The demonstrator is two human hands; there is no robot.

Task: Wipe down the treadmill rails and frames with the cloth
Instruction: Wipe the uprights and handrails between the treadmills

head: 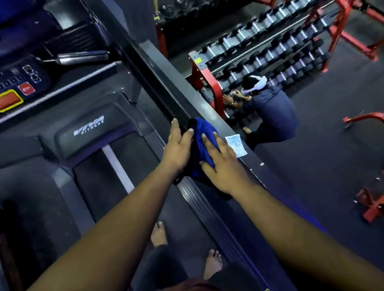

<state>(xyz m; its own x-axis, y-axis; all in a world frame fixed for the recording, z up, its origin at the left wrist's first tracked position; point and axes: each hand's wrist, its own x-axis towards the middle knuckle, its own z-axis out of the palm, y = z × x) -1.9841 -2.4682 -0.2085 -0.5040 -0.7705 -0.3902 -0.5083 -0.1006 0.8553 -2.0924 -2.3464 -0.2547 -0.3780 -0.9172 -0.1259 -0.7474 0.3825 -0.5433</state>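
Blue cloth [203,141] on rail [179,104] edge, left hand [177,150] and right hand [221,163] flat-fingered, pressing it

Motor hood [90,130]: "VIVA FITNESS", first word blurred, likely. Red console button [26,88]: probably "STOP".

blue cloth [204,144] bunched on dark treadmill side rail [168,86], rail slanting diagonally

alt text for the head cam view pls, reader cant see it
Seen from above, a person's left hand and right hand press a blue cloth with straight fingers onto the treadmill's right side rail. Their bare feet stand on the treadmill belt; beyond the rail, another person crouches at a red dumbbell rack.
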